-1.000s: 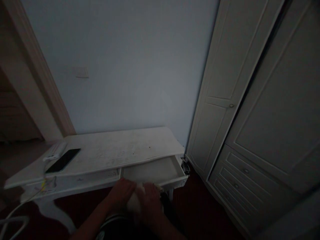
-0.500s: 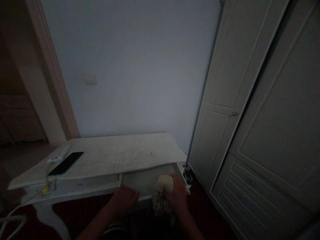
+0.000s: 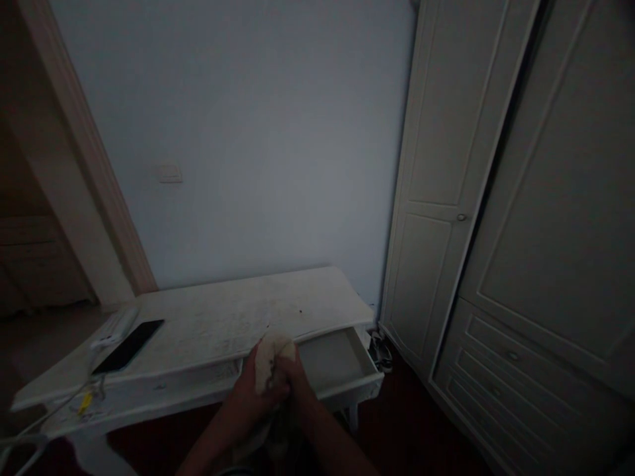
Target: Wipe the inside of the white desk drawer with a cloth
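Both my hands grip a whitish cloth (image 3: 270, 350) with dark marks, bunched up in front of the desk's front edge. My left hand (image 3: 253, 387) is wrapped round its left side, and my right hand (image 3: 294, 377) closes on it from the right. The lower part of the cloth hangs in shadow between my forearms. Just beyond and to the right of my hands, a drawer (image 3: 335, 360) stands pulled out of the white desk (image 3: 213, 320); its visible bottom is plain grey.
On the desk's left end lie a dark phone (image 3: 127, 346) and a white device (image 3: 116, 327) with a cable. A yellow-tagged cord (image 3: 85, 402) hangs at the front. Dark objects (image 3: 380, 350) sit on the floor beside the desk. A wardrobe (image 3: 431, 264) stands at the right.
The right hand held the cloth over the drawer while the left rested on the drawer's front. Now the cloth has come left and both hands are closed on it.
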{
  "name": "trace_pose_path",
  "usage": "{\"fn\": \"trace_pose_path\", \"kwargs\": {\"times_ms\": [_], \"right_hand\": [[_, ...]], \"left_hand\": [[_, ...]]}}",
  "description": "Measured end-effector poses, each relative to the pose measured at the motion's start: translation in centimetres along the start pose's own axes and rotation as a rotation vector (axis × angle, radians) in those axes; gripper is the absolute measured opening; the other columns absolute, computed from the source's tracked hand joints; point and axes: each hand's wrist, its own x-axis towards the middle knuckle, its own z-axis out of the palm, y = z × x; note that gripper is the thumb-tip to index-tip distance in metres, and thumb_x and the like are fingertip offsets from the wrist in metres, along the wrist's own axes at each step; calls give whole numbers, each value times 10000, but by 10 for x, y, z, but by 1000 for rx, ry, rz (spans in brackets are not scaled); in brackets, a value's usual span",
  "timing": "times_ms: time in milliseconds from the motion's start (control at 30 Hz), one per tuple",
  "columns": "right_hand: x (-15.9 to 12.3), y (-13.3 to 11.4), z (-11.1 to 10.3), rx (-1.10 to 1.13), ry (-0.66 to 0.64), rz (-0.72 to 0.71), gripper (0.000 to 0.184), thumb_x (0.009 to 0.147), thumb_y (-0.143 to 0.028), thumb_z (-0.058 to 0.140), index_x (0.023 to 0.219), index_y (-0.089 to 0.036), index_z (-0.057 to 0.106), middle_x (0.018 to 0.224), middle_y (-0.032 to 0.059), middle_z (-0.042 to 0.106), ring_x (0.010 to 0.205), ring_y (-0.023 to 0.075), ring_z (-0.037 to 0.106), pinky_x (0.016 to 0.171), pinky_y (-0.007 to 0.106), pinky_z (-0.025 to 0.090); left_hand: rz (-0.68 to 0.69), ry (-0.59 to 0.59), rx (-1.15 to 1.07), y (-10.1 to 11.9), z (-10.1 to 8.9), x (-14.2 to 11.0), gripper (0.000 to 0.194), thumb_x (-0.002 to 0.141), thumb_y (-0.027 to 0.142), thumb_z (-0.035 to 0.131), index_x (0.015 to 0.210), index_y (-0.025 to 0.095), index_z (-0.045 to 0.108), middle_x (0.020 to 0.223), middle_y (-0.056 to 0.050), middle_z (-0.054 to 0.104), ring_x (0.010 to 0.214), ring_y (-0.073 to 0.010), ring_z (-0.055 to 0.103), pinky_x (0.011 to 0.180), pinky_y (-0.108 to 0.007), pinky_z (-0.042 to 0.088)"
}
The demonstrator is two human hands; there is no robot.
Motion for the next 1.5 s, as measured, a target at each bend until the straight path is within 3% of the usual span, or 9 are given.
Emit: {"fn": "trace_pose_path", "kwargs": {"times_ms": [100, 300, 433, 500, 667, 833, 933, 1167, 1500], "right_hand": [[-7, -15, -20, -129, -179, -22, 639, 881, -668, 647, 1380, -273, 586, 1234, 76, 728, 1127, 299, 698, 964, 458, 556], [-30, -65, -123, -1381, -148, -159, 413, 976, -559, 652, 1239, -252, 737, 1289, 116, 726, 1247, 308, 633, 1100, 425, 433], [-37, -75, -138, -1712, -199, -54, 353, 1060, -516, 536, 1084, -244, 759, 1065, 64, 779, 1045, 242, 718, 910, 315, 465], [-36, -73, -129, -1760, -160, -69, 350, 1066, -515, 525, 1086, -247, 750, 1058, 51, 780, 1035, 231, 724, 865, 298, 454], [-34, -67, -114, -1817, -70, -62, 316, 1057, -464, 521, 1071, -239, 742, 1061, 62, 784, 1008, 233, 732, 817, 303, 443], [-33, -67, -116, -1866, -108, -31, 307, 1051, -433, 501, 1055, -247, 746, 1048, 67, 788, 986, 237, 737, 789, 308, 440], [-33, -69, -114, -1880, -107, -2, 299, 1040, -424, 504, 1053, -251, 747, 1050, 72, 789, 976, 240, 738, 779, 310, 440], [-35, -68, -113, -1873, -76, 0, 303, 1040, -420, 498, 1052, -236, 739, 1058, 80, 784, 995, 240, 732, 800, 306, 443], [-37, -63, -119, -1860, -77, -22, 309, 1050, -431, 486, 1071, -241, 729, 1068, 73, 781, 1016, 251, 732, 801, 318, 446]], "left_hand": [[14, 61, -10, 7, -11, 2, 803, 756, 600, 758, 1406, 177, 551, 1351, -144, 722, 1233, -331, 702, 1090, -474, 559], [29, 223, 170, 5, -69, 1, 599, 783, 457, 671, 1332, 232, 584, 1283, -87, 755, 1130, -306, 734, 1018, -441, 594], [134, -123, 390, -6, -49, -27, 618, 816, 416, 653, 1421, 301, 607, 1506, -98, 646, 1375, -347, 602, 1182, -491, 466], [96, -379, 591, -4, -21, -40, 759, 694, 332, 769, 1440, 342, 628, 1545, -99, 616, 1419, -396, 555, 1193, -536, 439], [72, -349, 663, 12, 23, -35, 658, 845, 540, 708, 1448, 292, 631, 1579, -133, 569, 1465, -408, 487, 1218, -582, 363], [-95, -573, 227, 9, 13, 6, 617, 944, 719, 485, 1340, 280, 663, 1347, -61, 720, 1289, -312, 617, 1119, -428, 477], [-136, -691, 153, 2, 11, 19, 540, 872, 644, 591, 1218, 238, 677, 1241, -45, 742, 1193, -293, 650, 1046, -405, 515], [-100, -658, 459, 3, 25, -3, 1122, 567, 337, 801, 1604, 264, 379, 1580, -132, 560, 1375, -358, 578, 1164, -434, 443], [-50, -546, 851, 3, -14, -39, 894, 677, 251, 682, 1552, 302, 504, 1674, -84, 465, 1502, -321, 477, 1235, -437, 371]]}}
